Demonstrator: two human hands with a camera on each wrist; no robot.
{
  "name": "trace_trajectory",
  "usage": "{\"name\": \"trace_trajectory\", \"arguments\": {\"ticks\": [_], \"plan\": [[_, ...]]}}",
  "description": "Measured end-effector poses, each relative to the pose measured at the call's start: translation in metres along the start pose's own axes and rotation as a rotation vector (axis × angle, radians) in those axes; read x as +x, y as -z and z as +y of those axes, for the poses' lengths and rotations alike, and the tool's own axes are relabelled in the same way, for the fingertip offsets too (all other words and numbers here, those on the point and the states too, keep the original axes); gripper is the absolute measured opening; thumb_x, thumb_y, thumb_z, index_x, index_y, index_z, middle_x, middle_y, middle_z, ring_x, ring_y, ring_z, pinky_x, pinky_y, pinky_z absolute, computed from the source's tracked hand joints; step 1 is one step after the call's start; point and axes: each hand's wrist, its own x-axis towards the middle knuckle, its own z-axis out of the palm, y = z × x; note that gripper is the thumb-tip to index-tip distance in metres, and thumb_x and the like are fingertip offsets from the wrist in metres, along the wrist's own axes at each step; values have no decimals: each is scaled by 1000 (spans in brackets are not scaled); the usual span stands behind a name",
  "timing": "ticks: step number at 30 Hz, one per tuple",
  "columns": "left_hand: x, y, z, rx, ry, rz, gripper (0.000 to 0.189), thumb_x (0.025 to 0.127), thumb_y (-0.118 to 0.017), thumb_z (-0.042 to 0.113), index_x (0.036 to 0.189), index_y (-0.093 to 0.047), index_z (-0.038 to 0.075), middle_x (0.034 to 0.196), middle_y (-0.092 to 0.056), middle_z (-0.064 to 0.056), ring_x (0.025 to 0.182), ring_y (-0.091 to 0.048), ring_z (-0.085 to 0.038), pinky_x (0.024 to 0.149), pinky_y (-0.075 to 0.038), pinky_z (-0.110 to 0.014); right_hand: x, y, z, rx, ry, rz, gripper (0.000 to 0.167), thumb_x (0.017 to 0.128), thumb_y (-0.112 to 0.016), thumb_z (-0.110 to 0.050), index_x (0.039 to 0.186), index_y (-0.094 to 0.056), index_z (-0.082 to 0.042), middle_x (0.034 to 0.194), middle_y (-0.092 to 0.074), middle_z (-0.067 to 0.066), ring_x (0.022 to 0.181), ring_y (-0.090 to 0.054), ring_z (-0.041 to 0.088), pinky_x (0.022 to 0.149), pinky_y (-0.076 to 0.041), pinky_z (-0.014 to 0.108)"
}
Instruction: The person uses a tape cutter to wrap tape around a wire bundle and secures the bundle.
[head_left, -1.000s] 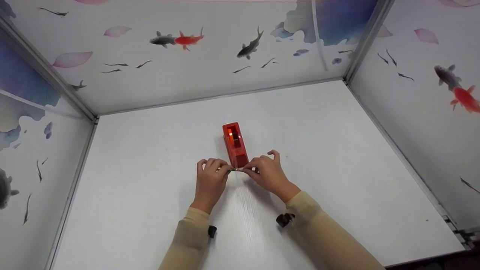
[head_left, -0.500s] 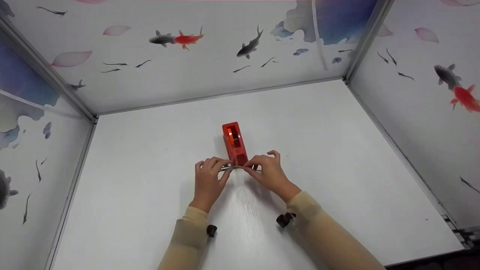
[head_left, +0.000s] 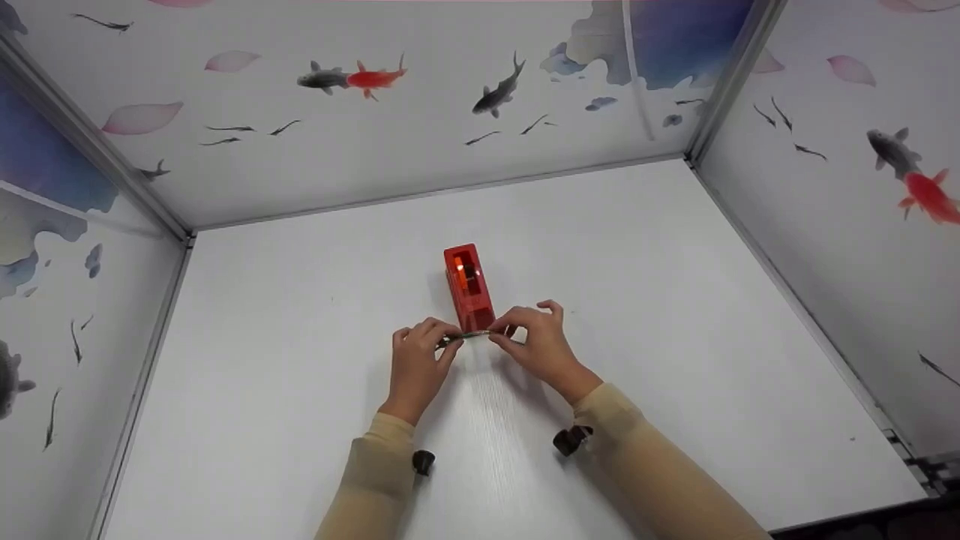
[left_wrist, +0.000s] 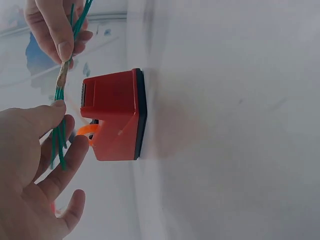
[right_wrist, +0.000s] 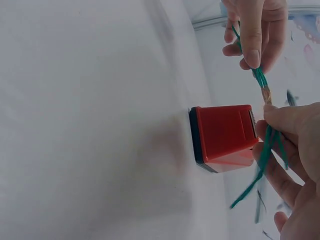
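A bundle of thin green strands (right_wrist: 262, 170) has a tan wrapped band (left_wrist: 62, 75) round its middle, perhaps tape. My left hand (head_left: 416, 364) pinches one end between thumb and fingers, just beside the band; loose strand ends hang past its fingers in the left wrist view. On the other side of the band, my right hand (head_left: 541, 349) pinches the bundle, its other fingers spread. The red tape dispenser (head_left: 469, 285), with an orange core (left_wrist: 88, 129) and a toothed cutter, stands just beyond both hands, its cutter end nearest the bundle.
A white table (head_left: 637, 300) lies under everything. Pale panels (head_left: 420, 150) printed with fish and petals wall it at the back and both sides, joined by metal edge strips. Black wrist cameras (head_left: 424, 463) sit at both cuffs.
Both hands stay near the dispenser's cutter end. My left fingers have shifted and loosened slightly, so more of the bundle shows between the hands. The dispenser has not moved.
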Motion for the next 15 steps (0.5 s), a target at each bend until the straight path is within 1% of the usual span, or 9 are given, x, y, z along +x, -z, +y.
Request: {"name": "trace_trajectory", "arguments": {"ticks": [2,5,9,11,12,15], "plan": [[0,0,0,4,-9,6,12,92,-80,23,103,-76,22,99,-73,5,95,-71,-14,99,-46,-50,0,0,0,11,-3,2,9,89,-83,-17,98,-80,-19,89,-77,-6,82,-72,11,106,-26,60],[1,0,1,18,-38,16,11,91,-81,21,101,-76,22,98,-73,4,94,-71,-14,99,-47,-50,1,0,0,37,-48,-16,11,89,-83,-17,99,-78,-18,91,-76,-6,83,-72,11,106,-26,58],[1,-1,2,42,-87,45,11,89,-82,20,98,-76,20,96,-73,3,92,-71,-13,98,-48,-50,2,0,-2,126,-162,-64,13,91,-81,-17,102,-75,-18,96,-76,-6,87,-71,14,106,-24,52],[0,-2,2,48,-107,64,11,89,-83,20,98,-76,19,96,-72,3,91,-70,-13,97,-49,-49,3,0,-3,170,-220,-83,15,92,-79,-19,105,-74,-18,98,-75,-5,90,-70,17,106,-25,51],[0,-2,2,50,-115,71,12,89,-83,19,97,-76,19,96,-72,3,91,-70,-13,96,-49,-49,3,1,-4,190,-246,-95,17,92,-78,-19,108,-73,-18,99,-75,-5,92,-70,18,106,-27,51],[-1,-4,1,53,-132,83,12,88,-83,18,97,-75,19,95,-71,3,90,-70,-13,95,-49,-48,3,0,-8,234,-326,-134,23,92,-78,-22,115,-72,-20,104,-74,-4,98,-67,20,106,-38,51]]}}
